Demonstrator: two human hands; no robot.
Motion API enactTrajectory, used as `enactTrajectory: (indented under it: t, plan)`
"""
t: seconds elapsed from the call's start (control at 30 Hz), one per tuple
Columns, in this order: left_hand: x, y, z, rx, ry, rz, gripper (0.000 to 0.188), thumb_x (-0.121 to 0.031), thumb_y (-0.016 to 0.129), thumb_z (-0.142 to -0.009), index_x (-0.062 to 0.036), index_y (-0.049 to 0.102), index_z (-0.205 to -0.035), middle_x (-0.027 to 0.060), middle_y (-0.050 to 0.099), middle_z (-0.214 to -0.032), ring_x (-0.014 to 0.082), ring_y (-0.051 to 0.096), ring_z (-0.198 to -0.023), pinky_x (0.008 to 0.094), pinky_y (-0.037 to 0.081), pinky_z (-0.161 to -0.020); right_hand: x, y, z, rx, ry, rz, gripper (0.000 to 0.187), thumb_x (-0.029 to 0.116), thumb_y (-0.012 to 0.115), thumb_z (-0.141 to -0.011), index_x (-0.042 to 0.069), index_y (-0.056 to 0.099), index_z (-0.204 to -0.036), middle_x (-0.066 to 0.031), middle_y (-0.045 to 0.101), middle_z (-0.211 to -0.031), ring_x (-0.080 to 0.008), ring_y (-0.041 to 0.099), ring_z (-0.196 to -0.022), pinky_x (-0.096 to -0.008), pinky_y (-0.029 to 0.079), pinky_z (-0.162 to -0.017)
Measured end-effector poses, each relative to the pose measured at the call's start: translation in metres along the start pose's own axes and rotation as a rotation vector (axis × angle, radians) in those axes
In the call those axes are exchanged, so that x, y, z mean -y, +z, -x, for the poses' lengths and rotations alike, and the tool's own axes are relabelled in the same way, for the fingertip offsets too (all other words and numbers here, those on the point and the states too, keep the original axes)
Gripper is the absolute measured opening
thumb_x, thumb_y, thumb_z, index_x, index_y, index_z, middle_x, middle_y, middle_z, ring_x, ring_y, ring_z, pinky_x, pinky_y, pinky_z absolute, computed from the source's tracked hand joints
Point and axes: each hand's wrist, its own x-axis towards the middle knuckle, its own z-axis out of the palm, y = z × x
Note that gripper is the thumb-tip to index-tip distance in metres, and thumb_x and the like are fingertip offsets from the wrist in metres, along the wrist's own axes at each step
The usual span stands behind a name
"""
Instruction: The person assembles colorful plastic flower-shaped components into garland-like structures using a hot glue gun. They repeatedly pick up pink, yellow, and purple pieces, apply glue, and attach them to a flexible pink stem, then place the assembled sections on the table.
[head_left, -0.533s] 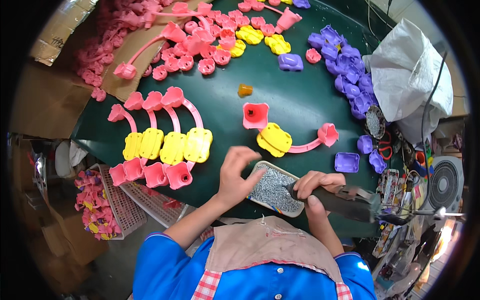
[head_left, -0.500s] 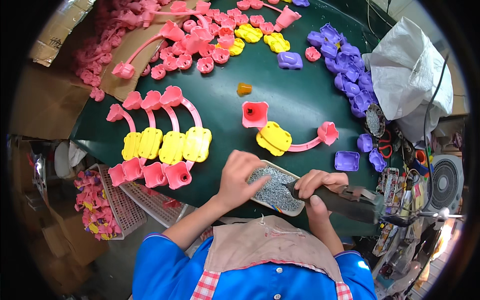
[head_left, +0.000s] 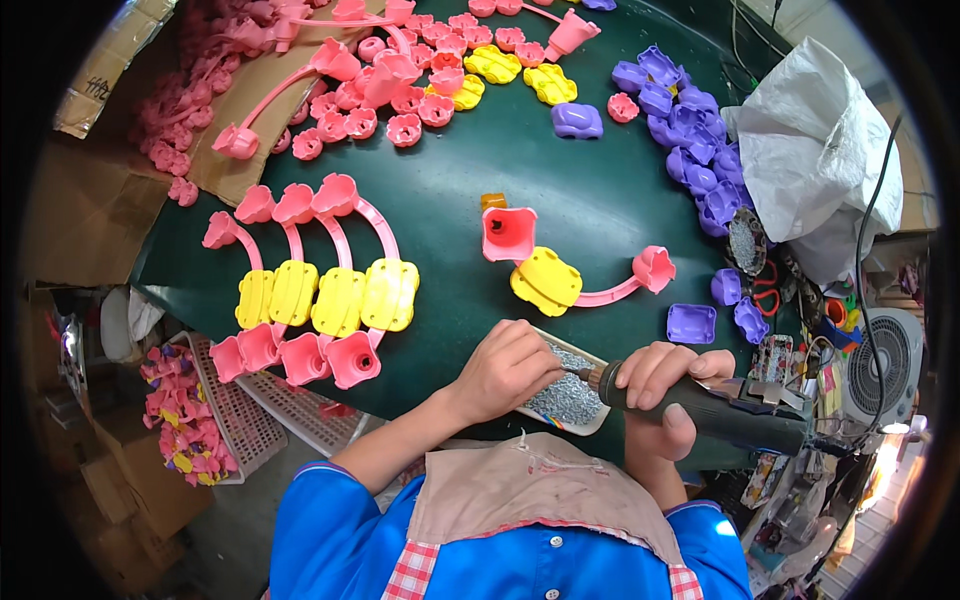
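Note:
A dark electric screwdriver point(head_left: 735, 412) lies in the grip of my right hand point(head_left: 655, 385), its bit pointing left. My left hand point(head_left: 510, 370) has its fingers pinched together at the tip of that bit; whatever is between them is too small to make out. Below both hands is a pale shallow tray point(head_left: 582, 431) filled with small silvery screws point(head_left: 566, 402). Just beyond the tray sits a part made of a yellow car-shaped body point(head_left: 546, 281), a pink square funnel point(head_left: 509, 235) and a curved pink arm ending in a cup point(head_left: 654, 268).
Several similar pink-and-yellow assemblies point(head_left: 390, 295) stand in a row at left. Pink cups point(head_left: 404, 129) and purple shells point(head_left: 690, 130) are heaped at the back. An amber piece point(head_left: 493, 201) sits behind the funnel. A white sack point(head_left: 815, 140) and red-handled scissors point(head_left: 767, 290) are at right.
My left hand has risen from the screws and closed at the bit's tip. The screwdriver has lifted out of the tray, its bit now above the screws.

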Motion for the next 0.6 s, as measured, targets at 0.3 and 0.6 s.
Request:
enactTrajectory:
  t: [0.3,0.6]
  plan:
    - [-0.014,0.001,0.001,-0.010,-0.637,0.736,0.013,-0.014,0.074,-0.093,-0.0023,0.068,-0.090,0.0072,0.066,-0.080,0.0187,0.059,-0.073,0.0299,0.047,-0.065,0.006,0.000,-0.005,-0.015,-0.074,-0.002,0.046,0.024,0.076,-0.090,0.012,0.042,-0.118,-0.0078,0.062,-0.076,-0.0209,0.061,-0.066,-0.0385,0.054,-0.067]
    - [-0.029,0.015,-0.004,-0.204,-1.228,1.821,0.020,-0.025,0.064,-0.105,-0.0066,0.069,-0.101,0.0003,0.065,-0.085,0.0078,0.056,-0.075,0.0235,0.047,-0.064,0.005,0.003,-0.009,0.031,-0.176,0.023,0.043,0.022,0.072,-0.091,0.013,0.042,-0.120,-0.0056,0.061,-0.077,-0.0192,0.060,-0.066,-0.0378,0.053,-0.067]
